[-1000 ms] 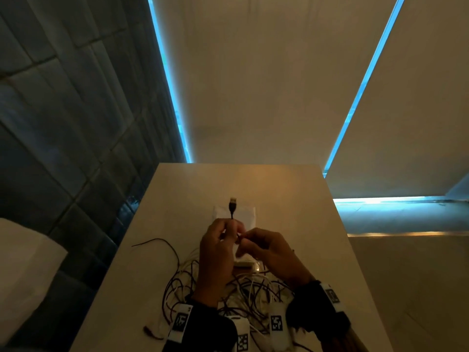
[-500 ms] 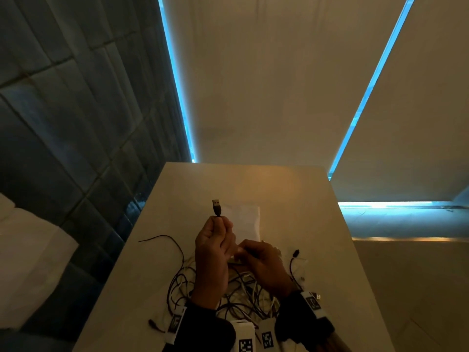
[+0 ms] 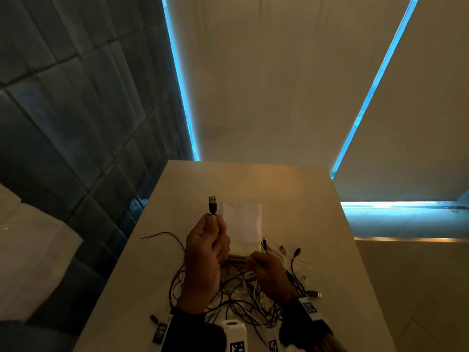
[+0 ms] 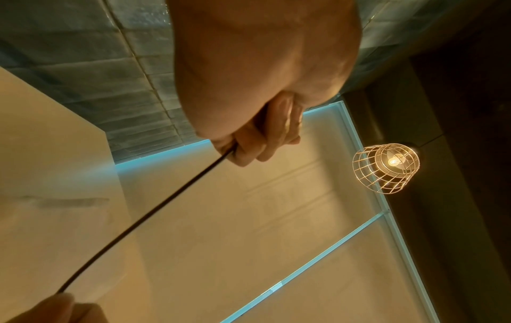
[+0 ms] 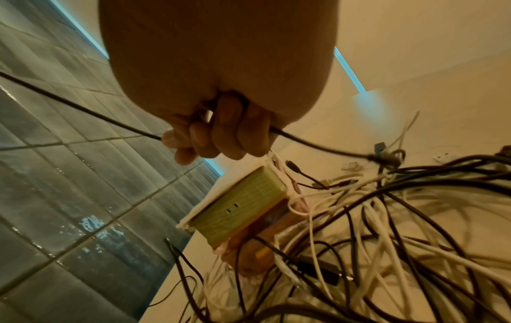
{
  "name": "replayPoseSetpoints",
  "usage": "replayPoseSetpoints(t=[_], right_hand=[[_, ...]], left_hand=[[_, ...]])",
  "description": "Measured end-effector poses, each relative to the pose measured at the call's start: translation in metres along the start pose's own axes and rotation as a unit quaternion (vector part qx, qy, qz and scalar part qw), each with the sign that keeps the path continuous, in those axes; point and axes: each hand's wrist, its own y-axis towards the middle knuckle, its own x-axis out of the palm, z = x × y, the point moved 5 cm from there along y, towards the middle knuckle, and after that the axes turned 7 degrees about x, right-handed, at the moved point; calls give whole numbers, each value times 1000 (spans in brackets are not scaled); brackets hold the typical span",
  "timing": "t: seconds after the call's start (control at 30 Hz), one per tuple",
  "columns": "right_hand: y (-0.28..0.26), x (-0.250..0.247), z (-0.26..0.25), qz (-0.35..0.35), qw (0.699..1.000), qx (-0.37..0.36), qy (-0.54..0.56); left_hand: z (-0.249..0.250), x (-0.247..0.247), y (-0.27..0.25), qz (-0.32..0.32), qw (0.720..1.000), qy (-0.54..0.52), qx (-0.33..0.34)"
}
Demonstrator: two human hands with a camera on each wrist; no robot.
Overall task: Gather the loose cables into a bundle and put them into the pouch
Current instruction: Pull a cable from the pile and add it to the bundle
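Observation:
My left hand (image 3: 206,240) is raised over the table and grips a black cable just below its USB plug (image 3: 212,205), which sticks up out of the fist. The same black cable (image 4: 143,218) runs taut from my left fingers (image 4: 259,139) down to my right hand. My right hand (image 3: 266,268) pinches that cable (image 5: 83,109) low over a tangle of black and white cables (image 3: 241,298) near the front edge. A white fabric pouch (image 3: 245,224) lies flat behind the hands, its mouth (image 5: 240,203) toward the tangle.
The narrow table (image 3: 291,194) ends in a drop on both sides, with a tiled wall (image 3: 76,123) to the left. Loose plug ends (image 3: 297,252) lie right of the pouch. A wire-cage lamp (image 4: 387,168) hangs overhead.
My left hand has moved left and up with the USB plug. My right hand has slid down and back along the cable toward the tangle, so the stretch between the hands is longer.

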Motion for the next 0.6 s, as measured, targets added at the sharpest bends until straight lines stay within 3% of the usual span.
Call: replayPoseSetpoints(t=[0.17,0.27,0.4,0.5,0.6], right_hand=[[2,-15,-12,47,998,35,-9],[7,-33,-50,54,997,14,56],[0,-47,-114,5,991,-58,119],[-7,-38,-134,-73,980,-61,174],[-11,-26,-131,-123,972,-46,194]], left_hand=[[-8,-8,3,4,997,73,-29],[-14,-18,6,34,991,113,-57],[-24,-23,5,56,982,138,-118],[-25,-23,7,70,979,147,-124],[-21,-19,9,71,989,0,-132]])
